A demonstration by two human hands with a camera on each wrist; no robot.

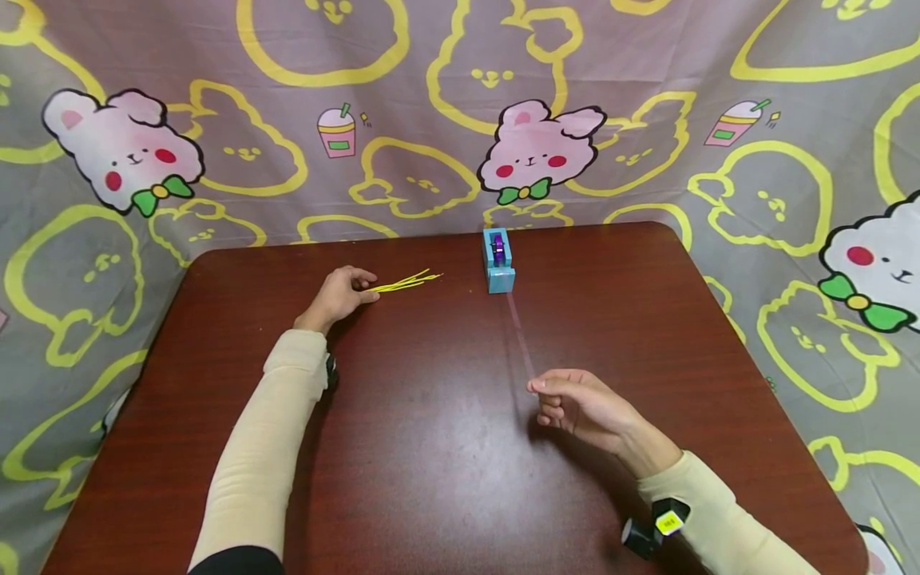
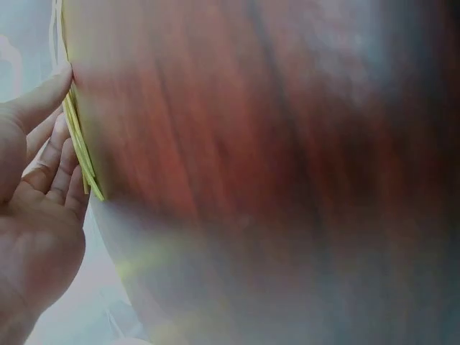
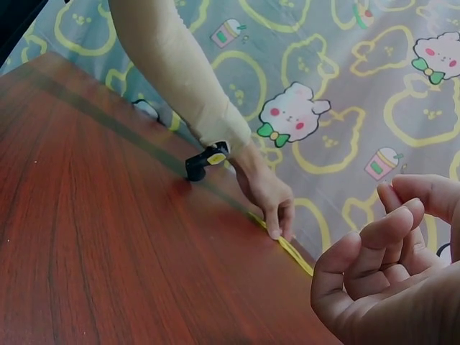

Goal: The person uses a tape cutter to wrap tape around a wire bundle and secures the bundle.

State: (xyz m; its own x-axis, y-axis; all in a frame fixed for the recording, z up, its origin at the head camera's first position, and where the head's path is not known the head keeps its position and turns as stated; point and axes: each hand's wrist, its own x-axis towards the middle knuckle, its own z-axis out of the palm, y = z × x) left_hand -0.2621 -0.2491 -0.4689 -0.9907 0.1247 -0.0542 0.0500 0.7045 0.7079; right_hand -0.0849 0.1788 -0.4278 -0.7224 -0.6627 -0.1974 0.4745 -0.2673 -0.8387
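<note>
Toward the back left of the table, my left hand (image 1: 338,297) pinches a bunch of thin yellow strips (image 1: 406,282) between thumb and fingers. In the left wrist view, the strips (image 2: 79,140) run past the thumb tip and along the fingers. A light-blue tape dispenser (image 1: 501,279) with a purple core stands near the table's back edge. From it a length of clear tape (image 1: 519,331) stretches forward to my right hand (image 1: 585,411), which grips its end between thumb and forefinger. In the right wrist view, the right hand (image 3: 388,259) has its other fingers curled in.
The dark red-brown table (image 1: 431,479) has rounded corners. A patterned curtain (image 1: 402,80) with cartoon animals hangs behind and beside it. A black wrist camera (image 1: 647,527) is strapped to the right sleeve, low over the table.
</note>
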